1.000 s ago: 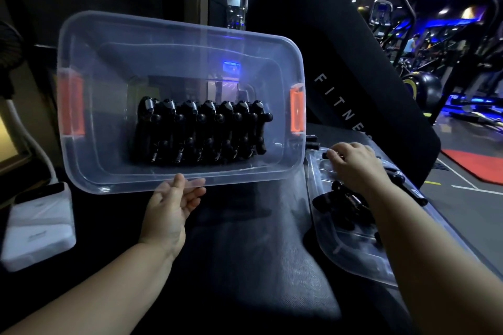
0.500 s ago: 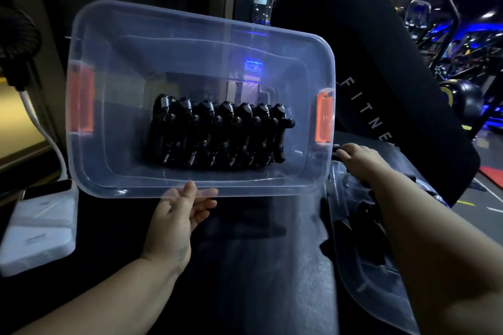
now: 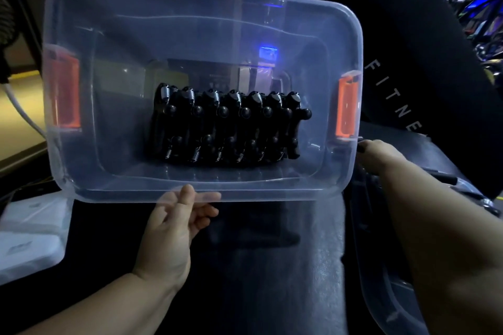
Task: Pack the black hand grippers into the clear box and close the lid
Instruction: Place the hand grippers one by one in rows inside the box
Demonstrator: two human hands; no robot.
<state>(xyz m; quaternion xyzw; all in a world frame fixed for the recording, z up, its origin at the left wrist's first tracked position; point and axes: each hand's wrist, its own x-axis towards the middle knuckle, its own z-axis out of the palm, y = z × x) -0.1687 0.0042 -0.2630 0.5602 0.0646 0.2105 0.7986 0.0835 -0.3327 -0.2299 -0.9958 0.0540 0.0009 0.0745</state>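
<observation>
While my left hand (image 3: 174, 228) fingers pinch the tilted clear box (image 3: 190, 22) rim, right hand (image 3: 381, 153) fingers hidden, state unknown; hold tilt steady lest hand grippers (image 3: 228, 125) topple.

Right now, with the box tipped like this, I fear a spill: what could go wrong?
The clear box is tilted, and the left hand pinches only its near rim; it might slip. The row of black hand grippers inside could topple or slide. The right hand reaches past the box's corner and may bump it.
</observation>
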